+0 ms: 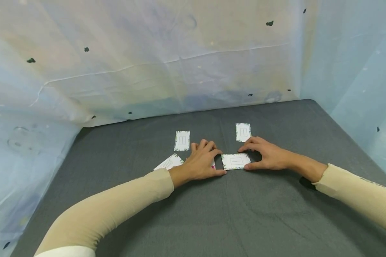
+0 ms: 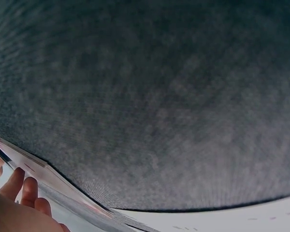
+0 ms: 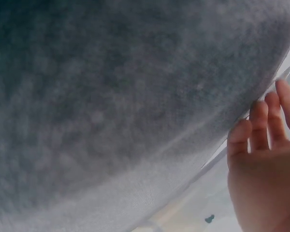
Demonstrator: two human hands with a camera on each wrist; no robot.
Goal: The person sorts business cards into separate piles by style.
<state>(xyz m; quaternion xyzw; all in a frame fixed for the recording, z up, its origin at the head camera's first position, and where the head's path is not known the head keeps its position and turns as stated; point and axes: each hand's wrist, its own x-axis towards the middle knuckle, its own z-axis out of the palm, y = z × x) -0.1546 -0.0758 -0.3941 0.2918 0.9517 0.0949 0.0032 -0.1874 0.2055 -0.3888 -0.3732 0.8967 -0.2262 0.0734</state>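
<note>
A white card with a floral border (image 1: 236, 161) lies lengthwise on the dark grey cloth between the two hands. My right hand (image 1: 268, 154) pinches its right end, thumb at the near edge and fingers at the far edge. At the left end, thumb and forefinger of my left hand (image 1: 202, 160) grip near its two corners. Beneath the left palm lies another card with pink flowers (image 1: 213, 165), mostly hidden. In the left wrist view, the left fingers (image 2: 30, 191) appear beside a pale card edge (image 2: 63, 183). Curved right fingers (image 3: 258, 125) show in the right wrist view.
Beyond the hands, one upright floral card (image 1: 182, 140) lies at the left and another (image 1: 243, 131) at the right. A slanted card (image 1: 169, 162) lies partly behind the left wrist. Pale patterned sheets (image 1: 180, 64) hang around the cloth-covered table (image 1: 186, 221).
</note>
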